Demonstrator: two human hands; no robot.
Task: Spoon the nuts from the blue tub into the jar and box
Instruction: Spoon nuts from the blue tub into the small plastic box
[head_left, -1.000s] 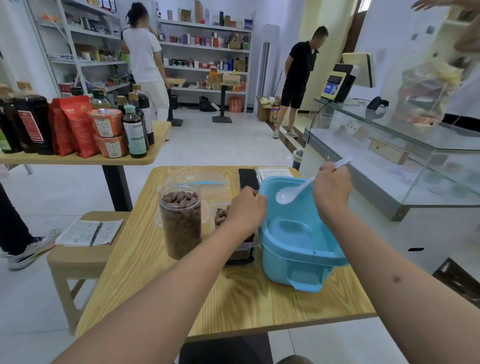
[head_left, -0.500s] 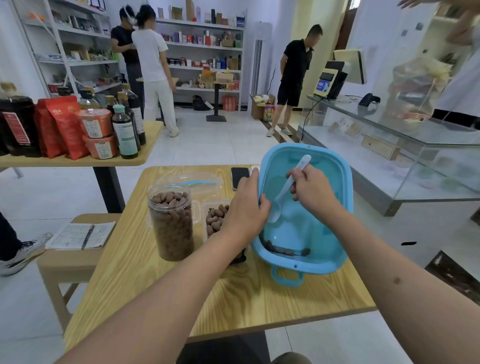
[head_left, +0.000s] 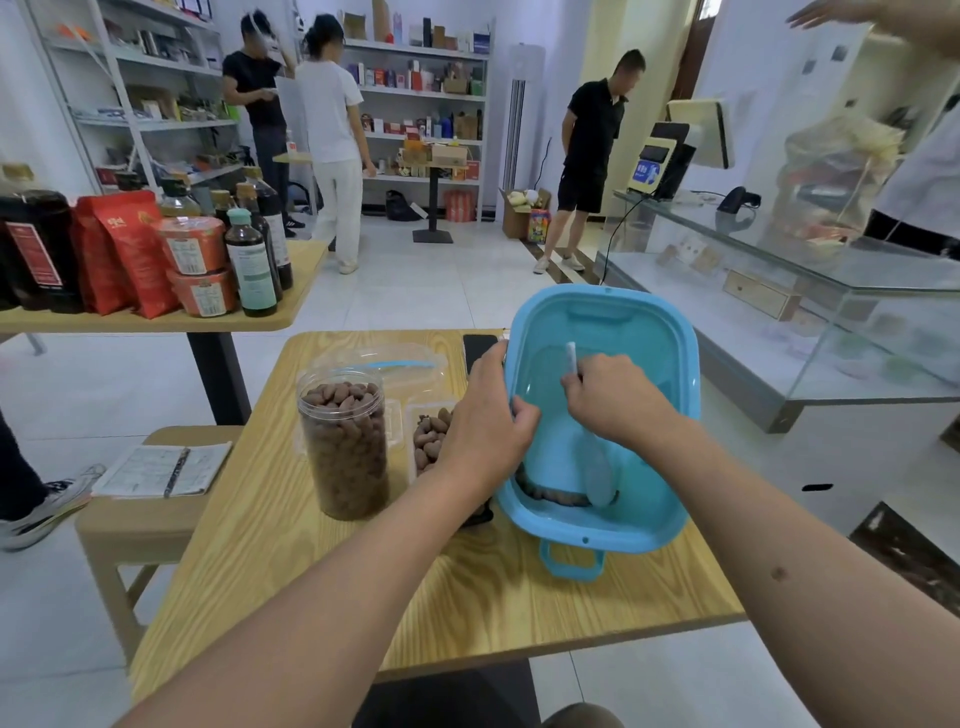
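— Hands first: what is each one doing?
— Left hand (head_left: 491, 415) is clamped on the near-left rim of the tub (head_left: 670, 467), tipping it up toward the person. Right hand (head_left: 618, 402) is closed round the handle of a white spoon (head_left: 597, 475), bowl down in the low corner.
— Why tilt it?
— So the last nuts (head_left: 550, 496) slide into one line along the bottom edge, where the spoon can gather them. Few are left, I'd judge.
— Is the spoon loaded?
— Hard to say; its bowl touches the nuts, but whether any sit in it is unclear.
— And the targets?
— Jar (head_left: 344, 447) stands just left, full almost to the brim, lid off. Box (head_left: 428, 434) lies between jar and tub, partly hidden by the left wrist, with nuts in it. Both sit close, so each scoop travels a short way over the table (head_left: 311, 571).
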